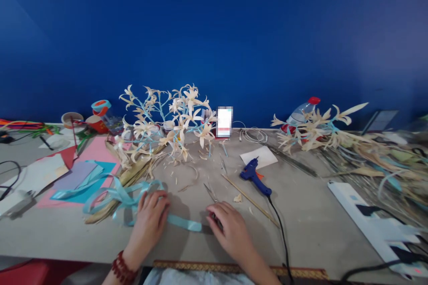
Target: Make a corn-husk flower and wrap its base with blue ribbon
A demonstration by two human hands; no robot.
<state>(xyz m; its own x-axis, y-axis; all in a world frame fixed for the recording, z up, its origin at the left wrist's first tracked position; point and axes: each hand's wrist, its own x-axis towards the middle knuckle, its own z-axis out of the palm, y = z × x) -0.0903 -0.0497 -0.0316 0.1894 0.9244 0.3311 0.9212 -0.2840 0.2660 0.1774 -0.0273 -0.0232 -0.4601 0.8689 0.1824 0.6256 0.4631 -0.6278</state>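
Item location: the long, flat, light-blue ribbon lies on the grey tabletop at the near side. Its free end extends to the right between the hands; its loose loops gather on the left.

Handling: the ribbon should be very light, limp and fairly slippery, prone to twisting and creasing rather than breaking. Take hold close to the free end, pinching across the full width; lift loops singly to avoid tangling.

Hand status: the hands are apart. The right hand is partly closed, thumb and fingers curled at the handle end of the slim metal scissors, whose blades point away from the person. Firmness of grip cannot be told. The left hand is palm down, fingers lightly bent and close together, resting over the ribbon; whether it is pinched cannot be told.

Beyond the left hand, ribbon loops overlap a bundle of flat, tan dried husks. Right of the scissors lie a thin, straight tan stick and a dark-blue plastic glue gun. At the back stand cream-petalled artificial flowers on light-blue stems.
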